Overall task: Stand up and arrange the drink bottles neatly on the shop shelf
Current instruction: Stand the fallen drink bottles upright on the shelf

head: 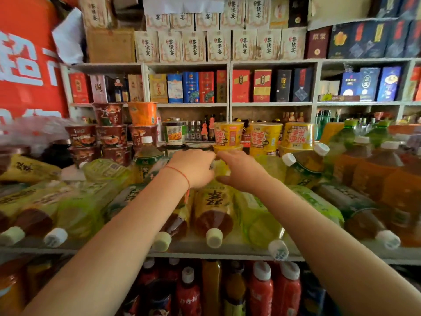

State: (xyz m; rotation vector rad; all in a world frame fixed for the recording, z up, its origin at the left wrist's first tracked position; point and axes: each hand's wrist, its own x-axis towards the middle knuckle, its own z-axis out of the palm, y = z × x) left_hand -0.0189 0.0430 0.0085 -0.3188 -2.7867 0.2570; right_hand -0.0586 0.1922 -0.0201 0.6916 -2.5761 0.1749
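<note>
Several drink bottles lie on their sides on the grey shop shelf (193, 248), white caps toward me. Among them are a yellow-labelled tea bottle (214, 210) and a pale green bottle (257, 215). My left hand (193, 167) and my right hand (239, 172) reach to the back of the shelf and close from both sides on a yellow-green bottle (219, 169), mostly hidden between them. A green-labelled tea bottle (145, 156) stands upright just left of my left hand. Another tea bottle (303, 167) leans at the right.
Stacked noodle cups, dark red (111, 135) and yellow (264, 137), stand behind the bottles. Large orange drink bottles (376, 169) stand at the right. Red-labelled bottles (262, 290) fill the shelf below. Boxed goods (193, 87) line the upper shelves. A red banner (27, 65) hangs at the left.
</note>
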